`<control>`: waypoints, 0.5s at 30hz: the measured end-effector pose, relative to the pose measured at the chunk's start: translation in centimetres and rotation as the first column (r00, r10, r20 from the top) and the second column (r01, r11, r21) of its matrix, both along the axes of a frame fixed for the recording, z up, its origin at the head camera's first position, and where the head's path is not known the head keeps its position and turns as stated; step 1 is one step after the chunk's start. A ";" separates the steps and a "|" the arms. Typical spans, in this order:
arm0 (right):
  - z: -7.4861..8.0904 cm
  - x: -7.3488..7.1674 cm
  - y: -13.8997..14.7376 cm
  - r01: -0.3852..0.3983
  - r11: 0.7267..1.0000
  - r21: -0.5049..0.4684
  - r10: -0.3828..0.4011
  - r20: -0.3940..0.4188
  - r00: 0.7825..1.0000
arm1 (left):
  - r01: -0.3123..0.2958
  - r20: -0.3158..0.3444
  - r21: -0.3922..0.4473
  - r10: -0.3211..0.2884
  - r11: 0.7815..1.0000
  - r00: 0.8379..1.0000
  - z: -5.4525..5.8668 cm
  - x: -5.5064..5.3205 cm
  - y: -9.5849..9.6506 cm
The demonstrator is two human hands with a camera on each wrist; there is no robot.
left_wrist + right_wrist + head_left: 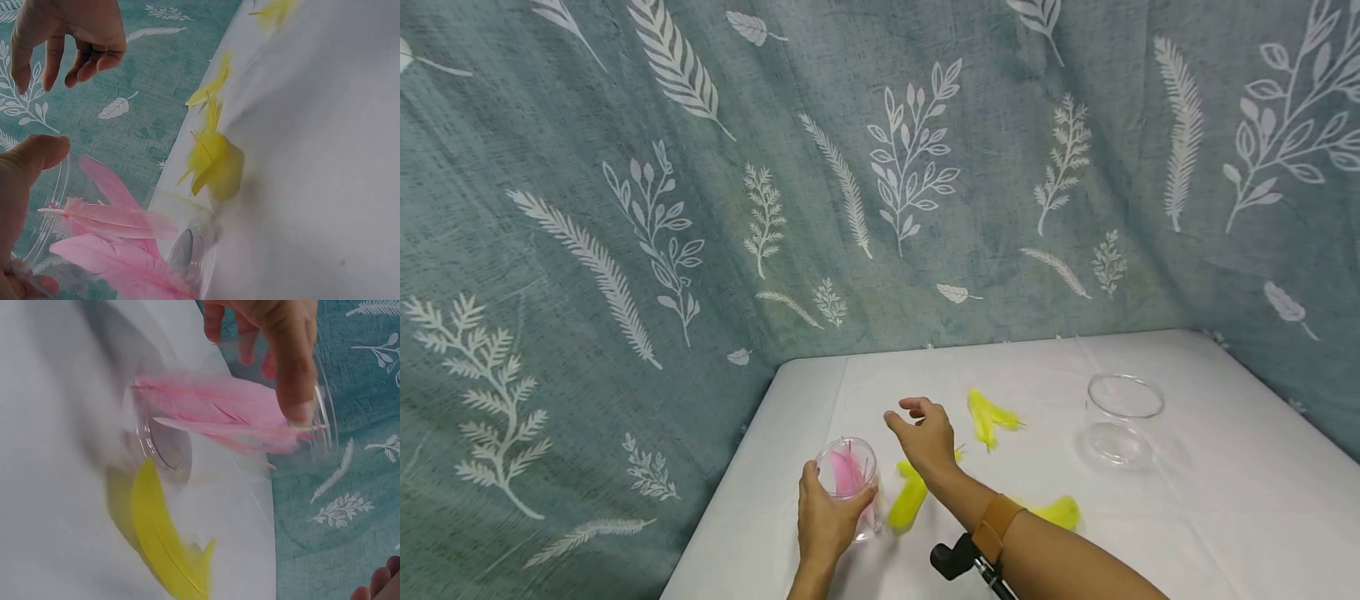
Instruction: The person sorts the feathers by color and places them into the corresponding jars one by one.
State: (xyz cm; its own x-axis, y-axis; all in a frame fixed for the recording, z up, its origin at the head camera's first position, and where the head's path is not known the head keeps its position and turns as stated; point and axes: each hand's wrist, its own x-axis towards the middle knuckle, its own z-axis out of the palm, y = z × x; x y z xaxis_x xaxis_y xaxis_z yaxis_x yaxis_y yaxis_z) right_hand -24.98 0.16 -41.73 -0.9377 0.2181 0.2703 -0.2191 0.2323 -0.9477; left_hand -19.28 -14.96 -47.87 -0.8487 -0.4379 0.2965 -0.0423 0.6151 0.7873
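Note:
My left hand (pixel 831 518) grips a transparent jar (pixel 868 457) near its rim, thumb on one side and fingers on the other. Inside it stand several pink feathers (pixel 103 220), which also show through the wall in the right wrist view (pixel 219 406). The jar's base appears to rest on the white table. To the right of the jar and above the table, my right hand (pixel 931 440) is raised with loosely bent fingers, thumb apart from them, and nothing visible in its grasp. Yellow feathers (pixel 908 502) lie beside the jar, below the right forearm.
A second transparent jar (pixel 1120 450) stands on the right half of the white table (pixel 1225 467). More yellow feathers (pixel 988 415) lie towards the back, and another yellow feather (pixel 1062 512) is partly covered by the right forearm. A leaf-patterned cloth (pixel 850 167) hangs behind and along the left.

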 end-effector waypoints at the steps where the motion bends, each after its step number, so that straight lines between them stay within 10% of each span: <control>1: 0.1 0.0 0.3 0.003 1.000 0.004 -0.003 -0.002 1.000 | 0.000 0.007 0.002 0.000 1.000 1.000 0.0 0.0 0.0; 15: 1.4 -0.7 4.4 -0.002 0.998 0.056 0.002 0.006 1.000 | -0.003 0.031 0.007 0.003 1.000 1.000 0.1 0.0 0.0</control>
State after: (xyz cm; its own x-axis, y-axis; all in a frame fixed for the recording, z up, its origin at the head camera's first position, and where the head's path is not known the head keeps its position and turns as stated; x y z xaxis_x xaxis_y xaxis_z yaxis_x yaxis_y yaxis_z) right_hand -25.65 4.60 -40.30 -0.9398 0.2010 0.2762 -0.2139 0.2842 -0.9346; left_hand -19.32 -14.92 -47.79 -0.8561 -0.4423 0.2673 -0.0682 0.6094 0.7899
